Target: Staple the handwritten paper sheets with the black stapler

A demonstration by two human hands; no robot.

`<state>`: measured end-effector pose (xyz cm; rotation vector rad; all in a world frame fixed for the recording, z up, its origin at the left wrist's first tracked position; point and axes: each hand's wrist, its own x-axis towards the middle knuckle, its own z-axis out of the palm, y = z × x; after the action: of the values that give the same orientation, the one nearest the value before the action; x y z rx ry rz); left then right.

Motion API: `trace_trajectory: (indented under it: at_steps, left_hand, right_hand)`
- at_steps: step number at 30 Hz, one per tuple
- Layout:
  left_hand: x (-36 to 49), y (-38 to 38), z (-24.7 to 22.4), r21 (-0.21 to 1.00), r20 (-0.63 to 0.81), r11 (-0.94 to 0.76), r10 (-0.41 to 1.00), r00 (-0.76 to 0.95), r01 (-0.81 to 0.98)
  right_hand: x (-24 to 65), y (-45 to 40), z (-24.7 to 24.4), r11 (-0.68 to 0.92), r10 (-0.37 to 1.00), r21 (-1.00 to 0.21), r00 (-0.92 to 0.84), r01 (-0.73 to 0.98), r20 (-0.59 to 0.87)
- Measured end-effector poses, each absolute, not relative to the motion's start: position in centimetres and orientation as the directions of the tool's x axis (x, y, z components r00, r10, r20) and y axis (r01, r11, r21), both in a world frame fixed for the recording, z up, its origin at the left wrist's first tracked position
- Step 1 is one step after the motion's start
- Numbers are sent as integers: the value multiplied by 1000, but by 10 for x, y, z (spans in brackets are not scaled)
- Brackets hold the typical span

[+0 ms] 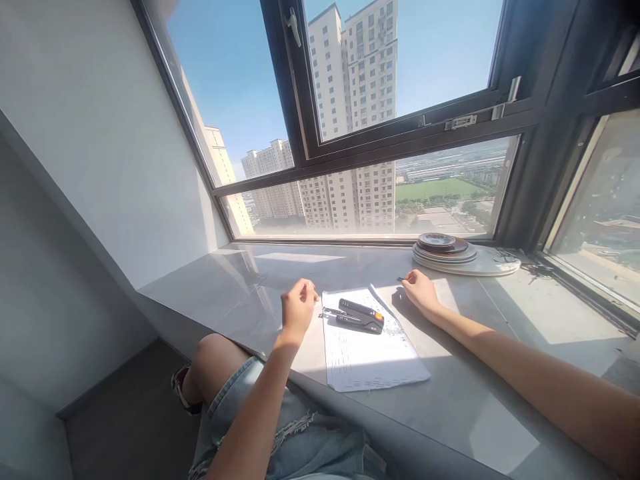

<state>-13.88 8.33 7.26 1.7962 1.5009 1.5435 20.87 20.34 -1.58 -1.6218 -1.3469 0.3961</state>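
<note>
A black stapler [361, 319] with an orange mark lies on its side on sheets of paper [375, 360], its top arm swung apart from its base. My left hand [299, 307] hovers just left of the paper, fingers curled into a pinch; whatever may be between them cannot be made out. To the right of the paper, my right hand [419, 291] pinches a small dark strip [401, 279] above the sill; it may be staples, but it is too small to be sure. A thin white pen-like stick [383, 303] lies along the paper's upper right edge.
Stacked plates [445, 255] stand on the sill [470, 373] by the window, with keys [537, 269] or similar small dark items near the corner. A dark window frame [350, 157] borders the back. My knee [217, 360] is beside the sill's front edge.
</note>
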Motion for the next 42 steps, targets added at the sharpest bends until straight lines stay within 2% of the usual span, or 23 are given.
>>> trace_trajectory:
  at_steps: [2, 4, 8, 12, 19, 30, 33, 38, 40, 42]
  left_hand:
    - [-162, 118, 69, 693, 515, -254, 829, -217, 674]
    - [-178, 149, 53, 594, 491, -184, 854, -172, 784]
    - [-188, 182, 13, 449, 268, -120, 963, -6, 885]
    - [-189, 188, -4, 385, 182, -177, 977, 113, 906]
    - [-192, 185, 0, 430, 214, -198, 970, 114, 881]
    - [-193, 178, 1, 600, 279, -104, 956, -85, 793]
    - [-195, 180, 0, 630, 290, -83, 947, -134, 772]
    - [-201, 181, 1, 642, 338, -111, 929, -150, 759]
    - [-203, 181, 1, 646, 362, -142, 922, -137, 750]
    - [-204, 181, 2, 651, 386, -178, 915, -120, 738]
  right_hand:
    - [208, 201, -14, 69, 897, -794, 312, 604, 315]
    - [206, 198, -11, 77, 904, -779, 286, 623, 317]
    - [204, 195, -6, 75, 911, -762, 266, 644, 314]
    - [203, 197, -8, 71, 909, -758, 271, 648, 316]
    - [204, 199, -10, 91, 918, -750, 238, 655, 319]
    - [203, 194, -6, 125, 913, -739, 215, 662, 347]
    - [200, 189, -4, 223, 883, -721, 178, 656, 435]
    - [178, 168, 9, 532, 736, -655, 89, 537, 671]
    - [166, 155, 15, 649, 668, -592, 14, 478, 744]
    - [155, 142, 19, 745, 613, -512, -137, 428, 778]
